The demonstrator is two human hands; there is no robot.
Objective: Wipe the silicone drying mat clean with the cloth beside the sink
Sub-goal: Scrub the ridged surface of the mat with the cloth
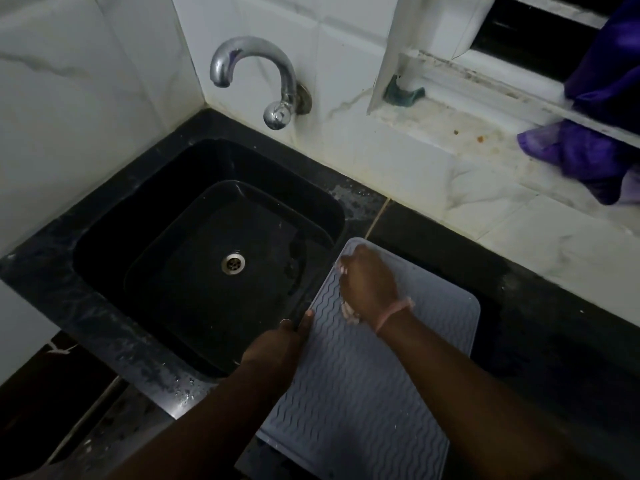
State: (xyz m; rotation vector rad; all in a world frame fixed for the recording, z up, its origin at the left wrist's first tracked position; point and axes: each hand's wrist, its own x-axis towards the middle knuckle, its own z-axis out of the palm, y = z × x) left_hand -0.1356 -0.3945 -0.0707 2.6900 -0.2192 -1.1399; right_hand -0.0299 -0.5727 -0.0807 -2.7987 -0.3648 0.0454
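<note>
We pin the silicone drying mat [363,368], just right of the sink [207,237], with our left hand [277,344] gripping its left edge, while our right hand [369,282] presses the bunched cloth [348,311] at the far-left corner; long overlapping strokes toward us should work best.

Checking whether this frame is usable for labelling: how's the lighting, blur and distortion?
Head view: dim overall; black sink and counter lose detail, though faucet and drain catch glints. Right hand is slightly motion-blurred over a pale cloth on the mat; left hand holds the mat's edge. Wide-angle bending shows at the edges.
</note>
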